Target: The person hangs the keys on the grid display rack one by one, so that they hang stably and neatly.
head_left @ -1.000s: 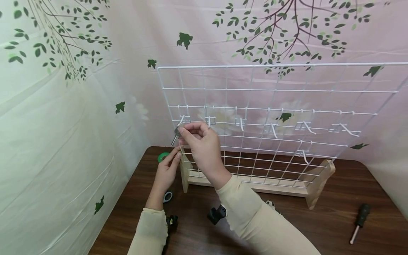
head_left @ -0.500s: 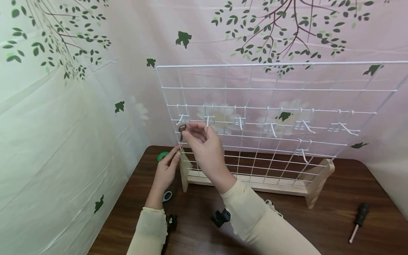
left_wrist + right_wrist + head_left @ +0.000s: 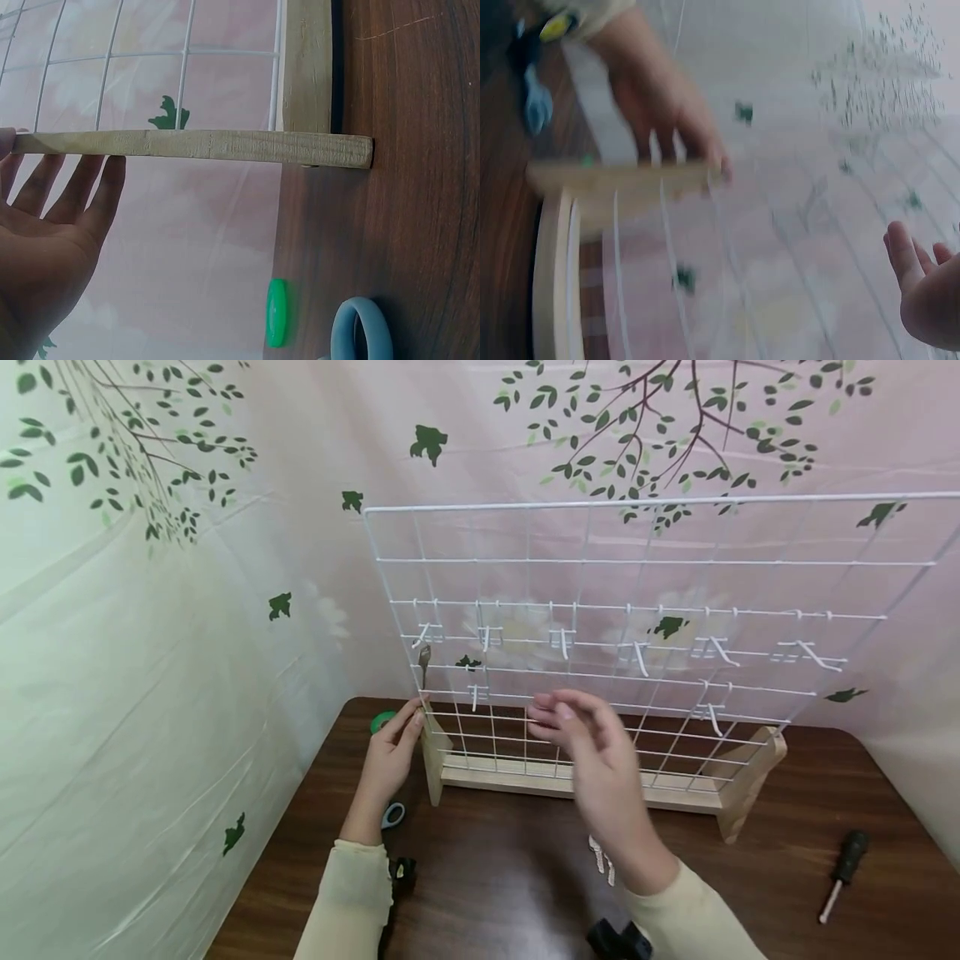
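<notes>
A white wire grid rack stands in a wooden base, with several white hooks on it. At its left end, my left hand pinches the top of the upright wooden side piece, thumb on one face and fingers on the other. A small metal thing with a rounded head and narrow stem hangs below the leftmost hook. My right hand is in front of the grid's middle, fingers loosely bent, holding nothing. In the right wrist view, part of my right hand shows at the right edge.
On the brown table a green ring and a blue handle loop lie by the left side piece. Narrow silvery pieces lie in front of the base. A dark-handled screwdriver lies at the right.
My right hand has let go of the small metal thing, which now hangs at the grid's left, and has moved right and down. The left hand keeps its hold on the side piece.
</notes>
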A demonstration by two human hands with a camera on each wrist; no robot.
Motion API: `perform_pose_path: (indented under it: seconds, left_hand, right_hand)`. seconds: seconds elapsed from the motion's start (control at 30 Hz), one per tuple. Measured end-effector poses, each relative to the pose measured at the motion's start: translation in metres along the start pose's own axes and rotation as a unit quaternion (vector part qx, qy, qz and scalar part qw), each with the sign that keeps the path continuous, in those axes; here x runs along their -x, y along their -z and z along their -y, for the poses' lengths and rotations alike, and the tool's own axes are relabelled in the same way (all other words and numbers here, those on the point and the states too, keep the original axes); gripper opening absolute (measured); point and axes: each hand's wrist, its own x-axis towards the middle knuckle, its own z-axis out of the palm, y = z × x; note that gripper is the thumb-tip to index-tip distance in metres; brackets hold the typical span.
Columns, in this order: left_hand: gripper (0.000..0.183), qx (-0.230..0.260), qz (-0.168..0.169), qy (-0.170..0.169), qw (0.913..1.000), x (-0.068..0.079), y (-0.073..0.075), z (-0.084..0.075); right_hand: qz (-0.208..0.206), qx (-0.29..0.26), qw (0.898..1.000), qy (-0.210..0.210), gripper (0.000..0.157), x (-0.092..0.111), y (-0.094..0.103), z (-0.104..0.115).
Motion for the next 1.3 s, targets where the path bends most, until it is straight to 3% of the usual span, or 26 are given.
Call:
perform_pose_path:
  seconds: [0.13, 0.27, 0.43, 0.63, 0.7, 0.87, 1.03, 1.3]
  left_hand:
    - [0.04, -0.006, 0.006, -0.001, 1.0, -0.004, 0.002, -0.004]
    - [0.041, -0.006, 0.005, 0.006, 1.0, -0.005, 0.003, -0.006]
    - [0.04, 0.009, 0.0, 0.012, 0.9999, -0.003, 0.002, -0.003]
    - [0.04, 0.017, -0.001, 0.019, 0.9997, -0.001, 0.001, 0.0]
    - [0.04, 0.017, -0.002, 0.018, 0.9997, -0.001, 0.001, 0.0]
    - [0.039, 0.018, 0.0, 0.009, 0.9998, -0.001, 0.001, 0.0]
    - [0.04, 0.022, 0.002, 0.006, 0.9997, -0.001, 0.0, -0.002]
    - [0.04, 0.024, 0.004, 0.002, 0.9997, 0.0, -0.002, -0.001]
  right_hand:
    - [-0.039, 0.04, 0.998, -0.005, 0.029, 0.012, 0.042, -0.01]
    - [-0.064, 0.039, 0.997, -0.017, 0.026, 0.022, 0.077, -0.03]
    - [-0.07, 0.09, 0.99, -0.082, 0.029, 0.037, 0.116, -0.066]
    - [-0.034, 0.189, 0.963, -0.189, 0.051, 0.053, 0.158, -0.103]
    - [-0.018, 0.221, 0.948, -0.23, 0.057, 0.057, 0.169, -0.112]
    - [0.046, 0.259, 0.914, -0.309, 0.06, 0.067, 0.186, -0.132]
    - [0.07, 0.255, 0.903, -0.339, 0.052, 0.075, 0.188, -0.142]
    - [0.071, 0.308, 0.891, -0.325, 0.046, 0.077, 0.184, -0.143]
